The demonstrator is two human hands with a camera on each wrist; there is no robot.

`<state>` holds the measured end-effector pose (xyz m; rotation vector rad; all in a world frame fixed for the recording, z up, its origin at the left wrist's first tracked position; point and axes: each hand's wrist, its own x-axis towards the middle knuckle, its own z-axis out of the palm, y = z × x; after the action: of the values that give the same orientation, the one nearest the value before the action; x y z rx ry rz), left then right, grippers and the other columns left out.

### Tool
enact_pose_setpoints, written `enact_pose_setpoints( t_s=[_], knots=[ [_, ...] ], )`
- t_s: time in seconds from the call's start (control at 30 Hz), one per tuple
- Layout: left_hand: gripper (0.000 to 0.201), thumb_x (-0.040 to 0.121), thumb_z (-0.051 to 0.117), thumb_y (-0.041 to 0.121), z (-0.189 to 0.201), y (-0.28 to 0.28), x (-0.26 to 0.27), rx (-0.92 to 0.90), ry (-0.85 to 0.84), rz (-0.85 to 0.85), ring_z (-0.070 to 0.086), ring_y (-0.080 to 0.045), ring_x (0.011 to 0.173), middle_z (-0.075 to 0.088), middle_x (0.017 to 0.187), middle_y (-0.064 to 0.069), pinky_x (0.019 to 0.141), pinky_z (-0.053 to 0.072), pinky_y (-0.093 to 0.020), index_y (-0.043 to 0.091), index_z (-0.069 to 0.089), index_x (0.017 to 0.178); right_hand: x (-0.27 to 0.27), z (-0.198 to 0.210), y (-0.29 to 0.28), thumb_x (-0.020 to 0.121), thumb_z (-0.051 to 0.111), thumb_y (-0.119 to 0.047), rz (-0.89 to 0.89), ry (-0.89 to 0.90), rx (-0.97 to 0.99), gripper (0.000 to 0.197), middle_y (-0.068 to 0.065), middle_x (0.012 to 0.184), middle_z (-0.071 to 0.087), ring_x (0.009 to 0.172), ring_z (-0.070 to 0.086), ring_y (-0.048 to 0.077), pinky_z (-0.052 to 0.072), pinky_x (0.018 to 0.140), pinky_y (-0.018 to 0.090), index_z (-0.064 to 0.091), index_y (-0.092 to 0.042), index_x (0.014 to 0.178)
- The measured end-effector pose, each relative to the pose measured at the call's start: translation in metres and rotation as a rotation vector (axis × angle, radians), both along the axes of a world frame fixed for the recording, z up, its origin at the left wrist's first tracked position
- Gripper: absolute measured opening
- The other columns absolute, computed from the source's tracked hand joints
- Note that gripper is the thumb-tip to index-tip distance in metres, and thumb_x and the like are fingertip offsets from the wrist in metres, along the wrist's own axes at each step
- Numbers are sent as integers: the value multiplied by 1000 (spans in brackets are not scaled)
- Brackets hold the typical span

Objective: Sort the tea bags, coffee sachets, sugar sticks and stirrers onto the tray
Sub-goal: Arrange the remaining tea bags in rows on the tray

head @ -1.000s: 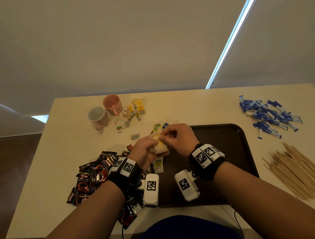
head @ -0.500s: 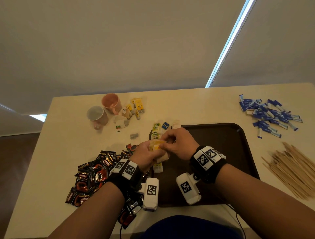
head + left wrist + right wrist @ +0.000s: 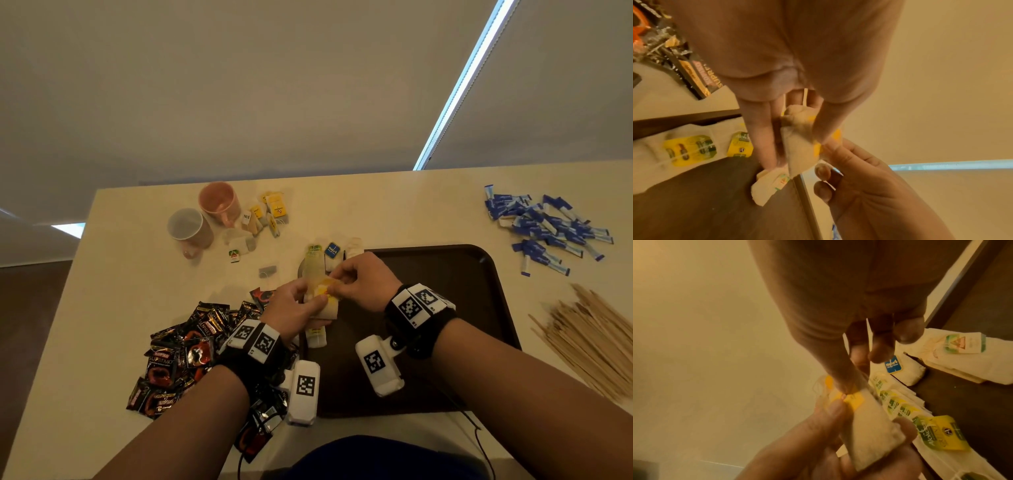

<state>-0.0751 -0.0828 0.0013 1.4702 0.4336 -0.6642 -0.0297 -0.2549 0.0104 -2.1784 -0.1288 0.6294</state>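
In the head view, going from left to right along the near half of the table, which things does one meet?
Coffee sachets → left hand → held tea bag → right hand → tray → stirrers.

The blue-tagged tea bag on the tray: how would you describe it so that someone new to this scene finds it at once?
Start at the dark brown tray in the middle of the table. Look at its far left corner, just beyond the person's right hand. The blue-tagged tea bag lies there in a row of pale tea bags; it alone carries a blue square tag, while its neighbours have green and yellow ones.
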Motion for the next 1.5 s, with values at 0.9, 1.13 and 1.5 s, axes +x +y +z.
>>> enact_pose_setpoints(
  t_s=[0.9,1.13,1.5],
  knots=[
    [17,92,65,6,-23,15,29,76,36,160,71,-27,102,71,114,-10,84,60,-48,18,65,104,96,-38,-3,83,73,-26,-86,-14,-340,16,-2,98,66,97,58,20,50,78,30,75,-22,99],
    [14,94,63,5,-15,4,28,59,17,147,70,-27,102,71,110,-10,84,59,-47,18,64,99,56,-15,-36,84,71,-22,128,52,-312,14,-5,84,62,78,59,13,50,67,24,69,-18,98],
    [35,70,74,35,-14,-6,14,131,-50,99,70,-25,105,75,110,-3,91,56,-53,26,70,103,17,-47,-38,86,73,-27,199,91,-544,31,1,111,63,99,61,17,52,89,31,65,-21,115]
  ],
)
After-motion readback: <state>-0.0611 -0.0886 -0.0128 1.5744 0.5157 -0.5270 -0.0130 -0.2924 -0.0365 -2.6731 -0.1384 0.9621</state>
